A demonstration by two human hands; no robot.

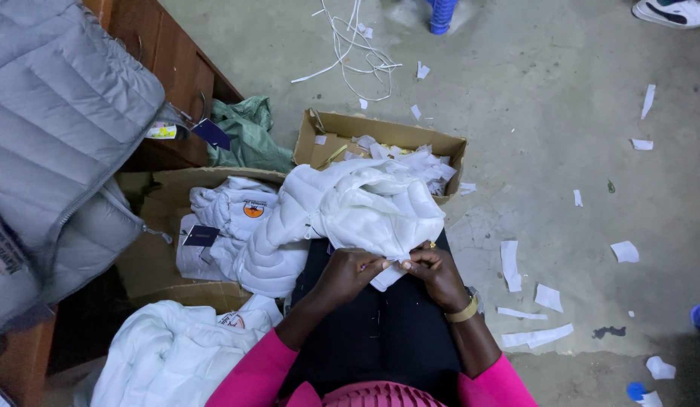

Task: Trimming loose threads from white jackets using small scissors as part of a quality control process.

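Note:
A white quilted jacket (342, 207) lies bunched over my lap. Both of my hands pinch its lower edge close together. My left hand (350, 273) grips the fabric from the left, and my right hand (434, 273), with a gold bracelet on the wrist, grips it from the right. My sleeves are pink and my lap is covered in dark cloth. A dark hang tag (201, 236) dangles from the jacket's left side.
A cardboard box (380, 133) with white scraps stands beyond the jacket. More white jackets (169, 354) lie at lower left. A grey quilted jacket (56, 143) drapes over a wooden cabinet (176, 68). Paper scraps (534, 298) litter the concrete floor.

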